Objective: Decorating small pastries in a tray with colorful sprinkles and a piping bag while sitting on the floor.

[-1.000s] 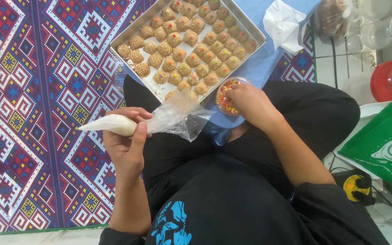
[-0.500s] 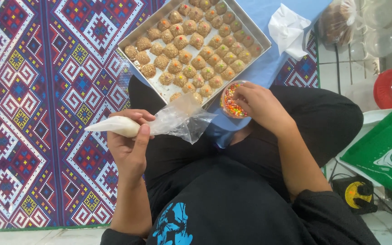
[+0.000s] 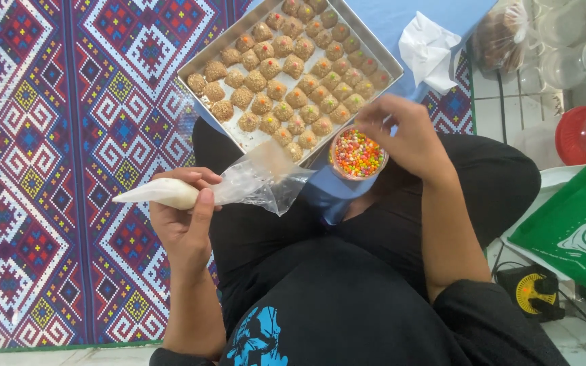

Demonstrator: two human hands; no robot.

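White icing: a piping bag [image 3: 171, 193] gripped in the left hand [image 3: 186, 224]; long axis level, tip pointing left, away from the tray
Right hand [image 3: 408, 135]: fingers pinched narrow just above the sprinkle cup [image 3: 357, 154]
Cookie tray [image 3: 228, 51]: just beyond the cup; right hand nearer

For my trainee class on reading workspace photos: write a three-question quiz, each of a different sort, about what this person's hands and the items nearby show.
1. True or false: the left hand holds a piping bag.
2. Multiple choice: the small cup by the right hand holds (a) water, (b) coloured sprinkles, (c) flour.
3. Fill in: the round cookies lie in rows on a metal ____.

Key: 1 true; 2 b; 3 tray.
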